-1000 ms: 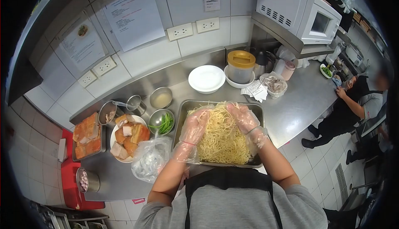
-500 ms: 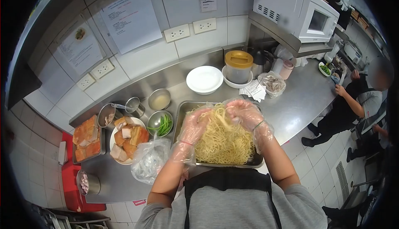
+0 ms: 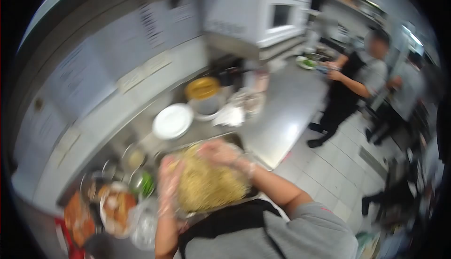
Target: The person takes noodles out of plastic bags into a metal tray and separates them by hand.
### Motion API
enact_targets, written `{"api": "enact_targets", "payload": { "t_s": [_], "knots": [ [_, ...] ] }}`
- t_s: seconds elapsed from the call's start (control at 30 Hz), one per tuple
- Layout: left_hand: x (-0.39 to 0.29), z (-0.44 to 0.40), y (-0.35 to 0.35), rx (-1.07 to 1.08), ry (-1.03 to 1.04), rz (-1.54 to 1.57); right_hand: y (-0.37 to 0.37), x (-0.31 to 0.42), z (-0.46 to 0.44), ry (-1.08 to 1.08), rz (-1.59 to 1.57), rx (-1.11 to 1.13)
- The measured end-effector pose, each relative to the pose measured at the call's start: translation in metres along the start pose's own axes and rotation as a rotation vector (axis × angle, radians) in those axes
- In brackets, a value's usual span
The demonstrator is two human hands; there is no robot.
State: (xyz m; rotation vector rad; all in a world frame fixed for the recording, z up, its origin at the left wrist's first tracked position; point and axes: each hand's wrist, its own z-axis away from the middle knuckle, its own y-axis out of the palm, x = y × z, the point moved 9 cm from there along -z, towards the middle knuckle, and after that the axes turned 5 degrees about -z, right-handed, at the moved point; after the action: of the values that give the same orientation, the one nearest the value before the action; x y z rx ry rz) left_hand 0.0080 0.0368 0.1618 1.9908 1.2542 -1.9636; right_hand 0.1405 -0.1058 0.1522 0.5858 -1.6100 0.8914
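A heap of thin yellow noodles (image 3: 211, 184) fills a metal tray (image 3: 242, 141) in front of me. My left hand (image 3: 170, 177), in a clear plastic glove, is against the left side of the heap. Over the far right part of the noodles is my right hand (image 3: 220, 153), gloved the same way and touching them. Motion blur smears the fingers of both hands, so their grip is not clear. Left of the tray are a bowl of green vegetable pieces (image 3: 147, 184) and a crumpled clear plastic bag (image 3: 142, 224).
A plate of browned meat chunks (image 3: 120, 207) and a tray of similar pieces (image 3: 79, 219) are at the left. Behind the noodles stand a white plate (image 3: 173, 121) and a yellow-lidded container (image 3: 204, 94). A microwave (image 3: 256, 15) sits on a shelf. A co-worker (image 3: 352, 80) stands at the right.
My view has swung to the right and blurred, so the counter appears farther left and tilted. More of the people at the right shows. Both hands remain at the noodles.
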Motion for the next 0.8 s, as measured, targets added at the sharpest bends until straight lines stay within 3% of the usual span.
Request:
{"api": "enact_targets", "payload": {
  "t_s": [0.07,0.1,0.17,0.23,0.33,0.43,0.53,0.63,0.73,0.8],
  "knots": [
    [-0.001,0.004,0.014,0.241,-0.053,0.206,0.009,-0.009,-0.007,-0.094,0.172,0.161],
    [0.003,0.005,0.022,0.256,-0.038,0.335,0.024,-0.011,-0.005,0.075,0.12,0.241],
    [0.014,0.001,0.03,0.241,0.012,0.402,0.05,0.003,0.0,-0.395,0.34,0.118],
    [0.023,-0.005,0.027,0.174,0.09,0.279,0.055,-0.013,0.004,-0.345,0.129,0.11],
    [0.026,-0.004,0.016,0.085,0.055,0.221,0.043,0.002,0.022,0.194,-0.086,0.299],
    [0.008,-0.001,0.01,0.063,0.156,-0.042,0.033,0.002,0.0,-0.011,0.099,0.186],
    [0.002,-0.001,0.01,0.048,0.134,-0.192,0.024,0.012,-0.003,-0.107,0.162,-0.069],
    [0.009,-0.005,0.014,-0.068,0.196,-0.174,0.018,0.028,0.003,-0.128,-0.291,-0.063],
    [0.01,-0.003,0.014,-0.019,0.111,-0.054,0.042,-0.02,-0.018,0.079,-0.584,0.137],
    [0.038,-0.008,0.008,-0.085,0.062,0.075,0.04,-0.007,-0.008,0.062,-0.723,0.216]
  ]
}}
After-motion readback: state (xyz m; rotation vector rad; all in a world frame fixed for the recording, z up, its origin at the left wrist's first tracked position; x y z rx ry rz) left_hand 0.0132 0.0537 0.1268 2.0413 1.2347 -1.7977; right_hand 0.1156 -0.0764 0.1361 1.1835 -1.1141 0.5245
